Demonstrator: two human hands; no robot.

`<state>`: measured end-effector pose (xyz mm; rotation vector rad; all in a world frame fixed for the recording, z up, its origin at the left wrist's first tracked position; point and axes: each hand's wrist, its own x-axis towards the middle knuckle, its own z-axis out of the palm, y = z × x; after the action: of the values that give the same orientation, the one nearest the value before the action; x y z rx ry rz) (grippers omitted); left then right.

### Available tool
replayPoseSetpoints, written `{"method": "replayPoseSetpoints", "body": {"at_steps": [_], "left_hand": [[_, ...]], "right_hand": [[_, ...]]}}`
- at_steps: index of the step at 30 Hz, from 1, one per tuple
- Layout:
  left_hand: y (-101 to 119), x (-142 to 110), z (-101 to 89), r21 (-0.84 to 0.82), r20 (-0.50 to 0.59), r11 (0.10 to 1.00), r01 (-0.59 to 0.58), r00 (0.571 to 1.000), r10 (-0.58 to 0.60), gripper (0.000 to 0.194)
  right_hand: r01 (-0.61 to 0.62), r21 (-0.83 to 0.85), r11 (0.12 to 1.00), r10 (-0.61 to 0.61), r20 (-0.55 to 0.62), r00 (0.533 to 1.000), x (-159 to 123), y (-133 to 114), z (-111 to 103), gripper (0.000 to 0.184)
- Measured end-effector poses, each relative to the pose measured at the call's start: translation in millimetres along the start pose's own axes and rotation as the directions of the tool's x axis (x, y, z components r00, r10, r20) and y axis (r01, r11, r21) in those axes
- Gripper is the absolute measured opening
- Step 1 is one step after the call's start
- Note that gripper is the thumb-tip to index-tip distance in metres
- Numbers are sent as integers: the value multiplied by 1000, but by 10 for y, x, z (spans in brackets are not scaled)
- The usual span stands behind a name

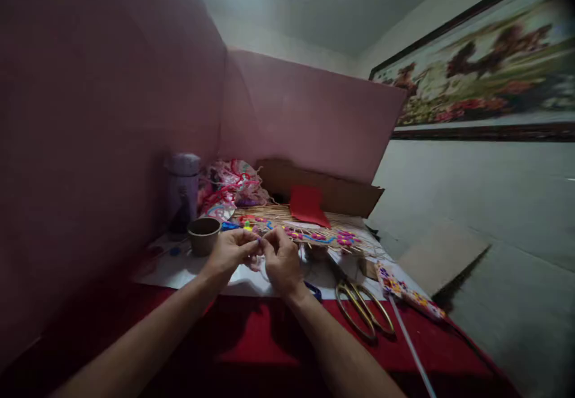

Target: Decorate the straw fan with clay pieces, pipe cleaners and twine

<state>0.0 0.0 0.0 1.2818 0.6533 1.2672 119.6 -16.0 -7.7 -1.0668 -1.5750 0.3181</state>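
Note:
Over the front of the white sheet (245, 287), my left hand (231, 253) and my right hand (282, 260) meet with their fingertips pinched together. Something tiny and bluish-purple shows between the fingertips, too small to name. Both hands are closed on it. Just beyond them lies a row of thin wooden sticks (269, 211) carrying pink, blue and yellow flower-like pieces (348, 238). Left of my left hand stands a round brown cup (204, 236). To the right of my right hand rests a pair of scissors (362, 308) with gold-coloured handles.
A lidded purple bottle (183, 188) stands at the back left, beside a heap of pink and red strands (238, 185). A red sheet (309, 205) lies on the sticks. At the right edge are a flowered strip (411, 293) and a pale rod (411, 344). Pink panels (305, 114) rise behind.

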Motion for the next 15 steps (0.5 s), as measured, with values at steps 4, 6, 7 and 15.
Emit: {"method": "replayPoseSetpoints", "body": {"at_steps": [4,6,7,15], "left_hand": [[-4,-31,-2,7,-15,1000,25,1000,-25,33],[0,-32,0,33,-28,999,25,999,-24,33],[0,-30,1,49,-35,999,23,999,-21,33],[-75,-10,-15,256,-119,963,-88,985,122,21]], "right_hand": [[0,-13,1000,0,2,1000,-28,-12,8,13],[10,-26,1000,-10,-1,1000,-31,-9,14,14],[16,-29,999,-16,0,1000,-31,-6,18,14],[60,-47,997,-59,21,998,-48,-6,52,5]]}}
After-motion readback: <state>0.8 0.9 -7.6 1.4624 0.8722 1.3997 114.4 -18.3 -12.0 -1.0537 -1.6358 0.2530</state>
